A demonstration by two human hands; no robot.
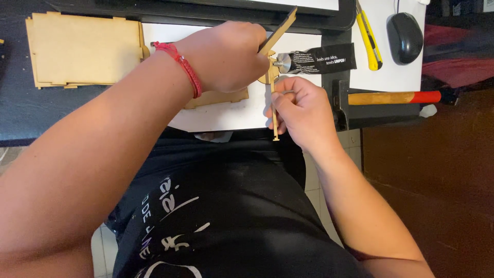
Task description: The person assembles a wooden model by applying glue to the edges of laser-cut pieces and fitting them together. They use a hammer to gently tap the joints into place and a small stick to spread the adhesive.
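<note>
Left hand [226, 54] closes around a flat wooden strip [282, 27] that angles up to the far right; its fingers are curled tight on it. Right hand [303, 110] pinches a thin wooden stick [274, 121] between thumb and fingers, upright, near end pointing at the person's lap. Both pieces meet just over the white sheet [226, 116] on the surface, beside a black glue tube [321, 58]. Far left lies a wooden box [82, 49]. Right of the hands: hammer [386, 98] with wood and red handle, yellow cutter [369, 35], black mouse [405, 30]. Red bracelet [184, 67] on left wrist.
</note>
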